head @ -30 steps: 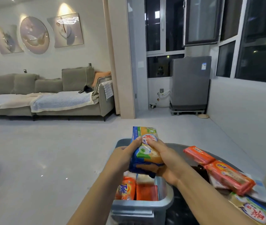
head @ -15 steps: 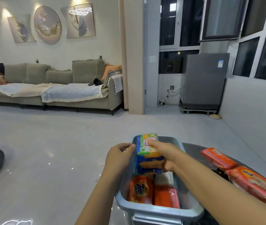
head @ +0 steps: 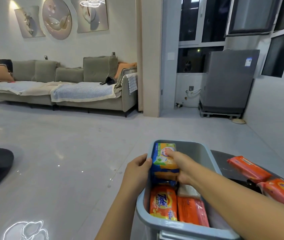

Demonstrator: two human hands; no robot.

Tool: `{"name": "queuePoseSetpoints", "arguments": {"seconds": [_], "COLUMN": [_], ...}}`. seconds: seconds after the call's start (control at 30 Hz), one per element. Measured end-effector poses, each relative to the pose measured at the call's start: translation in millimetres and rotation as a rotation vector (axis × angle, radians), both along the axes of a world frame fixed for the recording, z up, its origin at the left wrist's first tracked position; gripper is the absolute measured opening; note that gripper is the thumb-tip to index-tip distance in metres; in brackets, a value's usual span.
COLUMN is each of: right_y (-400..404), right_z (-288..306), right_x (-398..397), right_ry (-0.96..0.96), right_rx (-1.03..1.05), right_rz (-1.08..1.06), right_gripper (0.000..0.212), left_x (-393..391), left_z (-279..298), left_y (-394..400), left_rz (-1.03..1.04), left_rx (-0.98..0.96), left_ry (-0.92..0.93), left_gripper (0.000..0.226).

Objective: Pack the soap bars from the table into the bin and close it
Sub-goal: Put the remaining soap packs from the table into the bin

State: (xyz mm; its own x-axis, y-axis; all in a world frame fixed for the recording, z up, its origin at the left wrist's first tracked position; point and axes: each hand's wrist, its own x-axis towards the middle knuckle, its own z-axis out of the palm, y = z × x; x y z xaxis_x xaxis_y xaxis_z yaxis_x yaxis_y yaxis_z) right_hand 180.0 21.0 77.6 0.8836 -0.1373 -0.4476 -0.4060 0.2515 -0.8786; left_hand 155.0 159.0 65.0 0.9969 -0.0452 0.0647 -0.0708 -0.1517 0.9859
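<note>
1. The right hand [head: 178, 166] has its fingers curled round the blue-and-yellow soap pack [head: 165, 161], forefinger laid along the top face, thumb hidden beneath; the left hand [head: 137, 170] curls over the bin's left wall at about 9 o'clock of the pack, its fingertips touching the pack's left edge; whether it grips the wall or only steadies it, I cannot tell.

2. The pack sits tilted inside the far half of the grey bin [head: 205, 155], against the left wall; I judge it to be partway into its slot, not yet let go.

3. Already in the near half, at 6 o'clock of the pack: an orange Tide bar [head: 163, 202] and, just beside it at its 3 o'clock, an orange-red bar [head: 192, 210]; something pale lies between them and the pack, too hidden to name.

4. Still out on the dark table [head: 222, 159], at 3 to 4 o'clock of the bin: an orange bar [head: 248, 168] and another orange bar [head: 283, 192] nearer the frame's edge; more may lie out of view.

5. No lid shows over the bin; so, by my reckoning, the task is about half done: the held pack to release, at least two bars to load, then the closing.
</note>
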Motion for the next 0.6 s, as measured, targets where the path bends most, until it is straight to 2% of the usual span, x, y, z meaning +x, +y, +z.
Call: {"name": "queuePoseSetpoints", "arguments": {"seconds": [0.4,0.6], "right_y": [5.2,10.0], "right_z": [-1.9,-0.7], "right_x": [-5.5,-0.5], "right_ry": [0.059,0.038], "right_rx": [-0.152,-0.301], "right_rz": [0.028,-0.006], "right_gripper": [0.032,0.044], "left_x": [-5.3,-6.6], "left_z": [2.9,3.6], "left_y": [0.2,0.6], "left_rz": [0.008,0.009], "left_rx": [-0.008,0.0], "left_ry": [0.026,0.021], "left_gripper": [0.034,0.034]}}
